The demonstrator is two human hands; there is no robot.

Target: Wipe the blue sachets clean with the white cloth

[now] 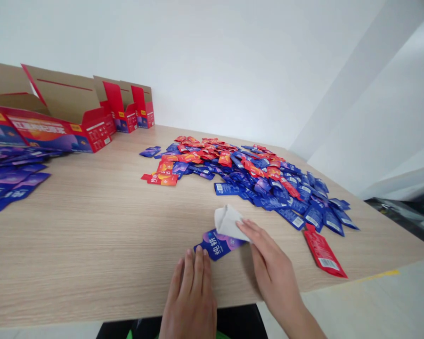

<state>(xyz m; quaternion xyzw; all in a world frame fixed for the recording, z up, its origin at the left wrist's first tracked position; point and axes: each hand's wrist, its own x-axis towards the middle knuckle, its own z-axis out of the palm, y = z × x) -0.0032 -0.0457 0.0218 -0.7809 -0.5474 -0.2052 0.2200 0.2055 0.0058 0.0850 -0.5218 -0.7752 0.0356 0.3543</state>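
Note:
A blue and purple sachet lies face up near the table's front edge. My left hand is stretched flat, its fingertips touching the sachet's narrow left end. Between the fingers and thumb of my right hand is a folded white tissue, held over the sachet's right part and covering some of it. The right thumb is largely hidden behind the hand. Off to the right, a single red sachet lies by itself with its barcode side up.
Behind my hands spreads a large heap of blue and red sachets. Overlapping blue sachets lie at the left. Several open red cardboard boxes line the wall. Black plastic is beyond the table's right edge.

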